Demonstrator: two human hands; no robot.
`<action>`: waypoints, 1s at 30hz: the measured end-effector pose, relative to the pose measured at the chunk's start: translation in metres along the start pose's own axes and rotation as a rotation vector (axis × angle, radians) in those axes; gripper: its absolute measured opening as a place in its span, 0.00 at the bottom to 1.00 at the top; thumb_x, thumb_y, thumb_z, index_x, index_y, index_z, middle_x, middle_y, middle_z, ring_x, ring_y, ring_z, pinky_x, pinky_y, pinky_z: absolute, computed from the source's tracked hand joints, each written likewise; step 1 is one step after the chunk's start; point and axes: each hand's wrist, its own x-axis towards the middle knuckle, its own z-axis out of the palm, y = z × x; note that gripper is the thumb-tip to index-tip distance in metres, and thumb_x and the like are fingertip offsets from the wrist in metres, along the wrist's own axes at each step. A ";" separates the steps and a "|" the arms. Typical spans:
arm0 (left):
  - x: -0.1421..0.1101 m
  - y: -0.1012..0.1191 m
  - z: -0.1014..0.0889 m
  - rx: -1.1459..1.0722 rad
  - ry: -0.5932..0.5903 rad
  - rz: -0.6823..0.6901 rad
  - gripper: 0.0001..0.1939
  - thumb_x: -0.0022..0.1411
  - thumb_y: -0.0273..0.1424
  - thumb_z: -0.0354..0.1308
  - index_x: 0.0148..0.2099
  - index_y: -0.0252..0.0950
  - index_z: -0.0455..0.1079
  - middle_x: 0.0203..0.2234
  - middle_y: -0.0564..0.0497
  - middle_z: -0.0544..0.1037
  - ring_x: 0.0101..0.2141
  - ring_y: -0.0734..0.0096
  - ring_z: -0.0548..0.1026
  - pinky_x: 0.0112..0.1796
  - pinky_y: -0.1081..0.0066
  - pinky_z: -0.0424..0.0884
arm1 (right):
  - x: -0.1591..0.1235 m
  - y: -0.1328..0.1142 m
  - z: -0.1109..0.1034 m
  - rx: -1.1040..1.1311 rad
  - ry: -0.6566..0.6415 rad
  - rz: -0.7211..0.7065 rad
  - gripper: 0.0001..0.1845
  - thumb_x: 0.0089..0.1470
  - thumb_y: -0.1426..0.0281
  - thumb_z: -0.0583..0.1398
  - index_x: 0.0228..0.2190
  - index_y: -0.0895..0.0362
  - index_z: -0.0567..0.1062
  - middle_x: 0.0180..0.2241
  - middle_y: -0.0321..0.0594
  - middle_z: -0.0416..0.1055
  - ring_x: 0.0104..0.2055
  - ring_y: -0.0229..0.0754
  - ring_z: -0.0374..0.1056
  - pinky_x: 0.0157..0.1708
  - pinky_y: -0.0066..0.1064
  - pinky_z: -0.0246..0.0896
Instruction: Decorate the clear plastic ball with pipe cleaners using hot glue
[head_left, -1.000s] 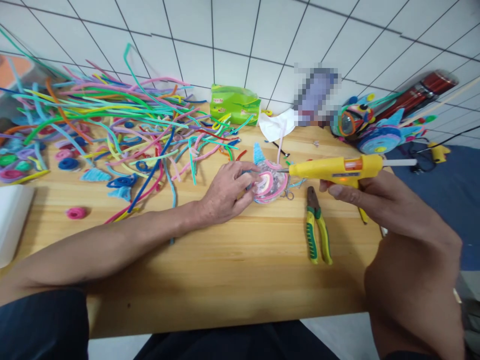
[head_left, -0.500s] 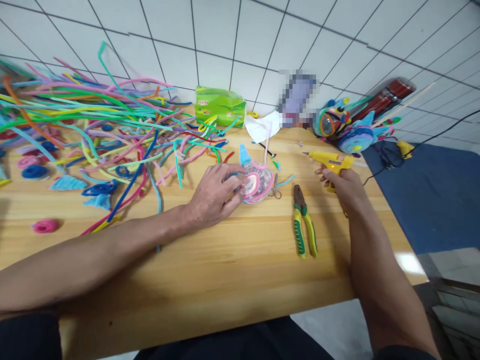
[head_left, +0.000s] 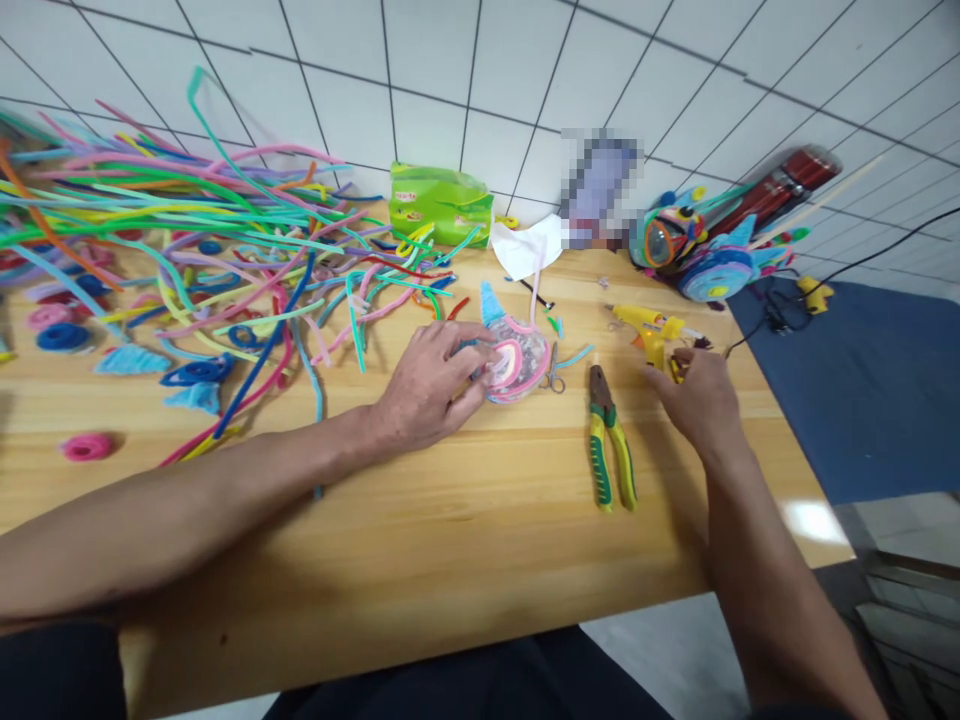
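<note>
My left hand (head_left: 435,385) keeps its bent fingers on the left side of a small pipe-cleaner craft piece (head_left: 529,360), which has a clear body, pink edging and a light blue pointed fin. Its left part is hidden behind the fingers. A yellow glue gun (head_left: 651,322) lies on the table, nozzle pointing left. Just beside its handle is my right hand (head_left: 705,400), thumb and fingers apart; a small yellow part shows at the fingertips. Between the hands lie pliers with green and yellow handles (head_left: 611,450) and small scissors (head_left: 555,380).
A heap of coloured pipe cleaners (head_left: 187,220) spreads over the left of the table. At the back are a green packet (head_left: 441,205) and white paper (head_left: 525,248). Finished-looking craft figures (head_left: 709,265) and a red flask (head_left: 780,200) lie back right. A black cord (head_left: 862,258) runs off right.
My right hand has carried the glue gun from beside the craft piece to the right, set it down and let go. My left hand stays on the craft piece. The view has shifted rightward.
</note>
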 end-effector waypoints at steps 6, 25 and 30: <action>0.000 0.001 -0.002 -0.023 -0.053 -0.037 0.10 0.73 0.28 0.59 0.53 0.43 0.72 0.56 0.44 0.82 0.54 0.55 0.79 0.52 0.55 0.73 | -0.037 -0.086 -0.013 0.019 -0.194 -0.154 0.18 0.63 0.53 0.61 0.37 0.53 0.81 0.35 0.43 0.79 0.38 0.50 0.75 0.44 0.42 0.70; 0.001 0.002 0.002 0.048 -0.026 0.031 0.08 0.76 0.28 0.55 0.54 0.40 0.71 0.56 0.42 0.82 0.54 0.54 0.78 0.51 0.54 0.73 | -0.001 -0.165 0.019 -0.374 -0.525 -0.064 0.20 0.64 0.55 0.60 0.38 0.53 0.87 0.43 0.55 0.87 0.48 0.60 0.82 0.43 0.41 0.66; 0.001 0.003 0.002 0.009 -0.016 0.021 0.08 0.75 0.28 0.57 0.55 0.40 0.70 0.56 0.42 0.82 0.54 0.55 0.78 0.53 0.54 0.73 | 0.006 -0.144 -0.003 0.091 -0.328 -0.054 0.09 0.53 0.63 0.61 0.24 0.52 0.76 0.29 0.43 0.82 0.36 0.50 0.77 0.36 0.37 0.65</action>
